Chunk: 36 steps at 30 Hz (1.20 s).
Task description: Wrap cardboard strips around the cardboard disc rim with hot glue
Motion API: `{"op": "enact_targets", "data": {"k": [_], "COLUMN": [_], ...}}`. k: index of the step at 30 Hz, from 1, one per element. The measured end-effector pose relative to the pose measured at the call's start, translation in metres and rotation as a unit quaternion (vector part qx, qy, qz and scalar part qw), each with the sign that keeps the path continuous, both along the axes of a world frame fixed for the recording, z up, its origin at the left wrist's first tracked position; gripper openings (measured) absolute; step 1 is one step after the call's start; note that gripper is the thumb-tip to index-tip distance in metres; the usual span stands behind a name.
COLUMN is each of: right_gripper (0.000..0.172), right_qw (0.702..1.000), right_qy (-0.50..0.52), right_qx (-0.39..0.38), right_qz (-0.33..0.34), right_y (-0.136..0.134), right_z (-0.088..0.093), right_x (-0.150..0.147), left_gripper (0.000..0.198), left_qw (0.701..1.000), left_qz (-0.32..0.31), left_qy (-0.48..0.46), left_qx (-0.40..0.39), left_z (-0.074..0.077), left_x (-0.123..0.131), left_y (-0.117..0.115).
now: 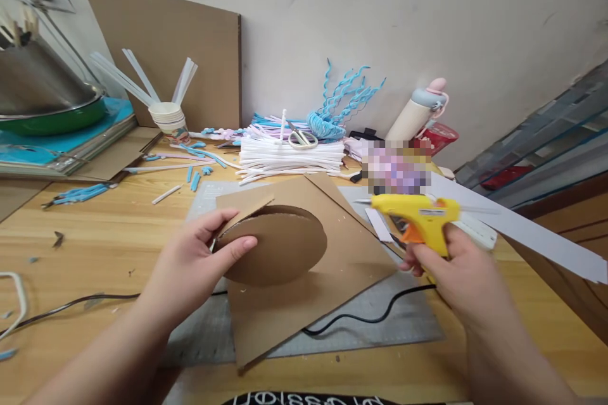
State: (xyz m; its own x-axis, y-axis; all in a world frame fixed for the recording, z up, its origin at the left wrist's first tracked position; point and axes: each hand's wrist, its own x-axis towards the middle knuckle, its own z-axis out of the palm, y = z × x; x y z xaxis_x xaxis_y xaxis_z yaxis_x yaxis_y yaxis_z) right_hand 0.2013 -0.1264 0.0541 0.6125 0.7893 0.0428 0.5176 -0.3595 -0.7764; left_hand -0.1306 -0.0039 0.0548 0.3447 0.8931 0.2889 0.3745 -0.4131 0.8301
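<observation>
My left hand (209, 250) pinches a round cardboard piece (280, 250) at its left edge, thumb on top. A narrow cardboard strip (249, 215) stands along the far left part of the disc's rim, under my fingers. Closed around the handle of a yellow glue gun (427, 218) is my right hand (451, 259), the orange trigger by its fingers. The gun's nozzle points left, apart from the disc. A larger flat cardboard sheet (351, 250) lies below the disc on a grey cutting mat (380, 329).
White pipe cleaners (289, 158) lie at the back with scissors (302, 138) on them. A paper cup (168, 120) holds clear glue sticks. A black cord (370, 317) crosses the mat. A bottle (413, 114) leans at the wall; a white strip (527, 228) lies right.
</observation>
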Motion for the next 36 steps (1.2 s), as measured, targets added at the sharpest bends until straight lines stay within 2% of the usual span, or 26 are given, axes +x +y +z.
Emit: {"op": "enact_targets", "data": {"k": [2, 3, 5, 7, 8, 10, 12, 15, 18, 22, 26, 28, 30, 33, 36], "right_gripper": [0.030, 0.034, 0.041, 0.034, 0.029, 0.026, 0.027, 0.024, 0.028, 0.032, 0.016, 0.017, 0.020, 0.024, 0.033], "right_qw": [0.994, 0.982, 0.926, 0.851, 0.825, 0.800, 0.805, 0.826, 0.815, 0.788, 0.796, 0.808, 0.833, 0.887, 0.913], "right_qy": [0.099, 0.178, 0.359, 0.504, 0.542, 0.577, 0.566, 0.522, 0.524, 0.548, 0.538, 0.525, 0.490, 0.403, 0.332], "right_qx": [0.042, 0.060, 0.097, 0.117, 0.117, 0.108, 0.109, 0.140, 0.154, 0.138, 0.116, 0.088, 0.061, 0.015, -0.036], "right_qz": [0.018, 0.032, 0.065, 0.094, 0.106, 0.126, 0.140, 0.162, 0.193, 0.243, 0.253, 0.254, 0.250, 0.226, 0.232], "right_y": [-0.003, -0.005, -0.006, -0.006, -0.006, -0.006, -0.009, -0.015, -0.017, -0.007, 0.008, 0.010, 0.008, -0.001, -0.008], "right_z": [0.007, 0.011, 0.014, 0.014, 0.013, 0.009, 0.005, 0.008, 0.018, 0.032, 0.036, 0.035, 0.034, 0.034, 0.035], "right_x": [-0.004, -0.008, -0.016, -0.024, -0.029, -0.037, -0.046, -0.059, -0.072, -0.083, -0.087, -0.086, -0.083, -0.076, -0.069], "left_gripper": [0.033, 0.029, 0.028, 0.041, 0.046, 0.043, 0.030, 0.016, 0.014, 0.018, 0.029, 0.027, 0.023, 0.018, 0.020], "left_qw": [0.999, 0.998, 0.995, 0.987, 0.981, 0.959, 0.938, 0.920, 0.910, 0.937, 0.969, 0.977, 0.982, 0.985, 0.986], "left_qz": [-0.009, -0.012, -0.022, -0.043, -0.059, -0.105, -0.142, -0.167, -0.173, -0.139, -0.039, 0.015, 0.045, 0.059, 0.060], "left_qy": [-0.013, -0.017, -0.024, -0.028, -0.026, -0.018, 0.002, 0.038, 0.053, 0.014, -0.055, -0.071, -0.069, -0.065, -0.064], "left_qx": [0.034, 0.054, 0.093, 0.149, 0.184, 0.261, 0.316, 0.353, 0.373, 0.321, 0.236, 0.201, 0.170, 0.148, 0.142], "left_z": [-0.001, -0.003, -0.006, -0.008, -0.009, -0.009, -0.008, -0.003, 0.001, -0.001, -0.010, -0.013, -0.013, -0.012, -0.012], "left_x": [0.001, 0.002, 0.002, 0.002, 0.003, 0.005, 0.006, 0.007, 0.009, 0.011, 0.007, 0.005, 0.005, 0.006, 0.007], "left_y": [-0.004, -0.006, -0.011, -0.015, -0.017, -0.020, -0.022, -0.027, -0.030, -0.029, -0.026, -0.025, -0.024, -0.024, -0.023]}}
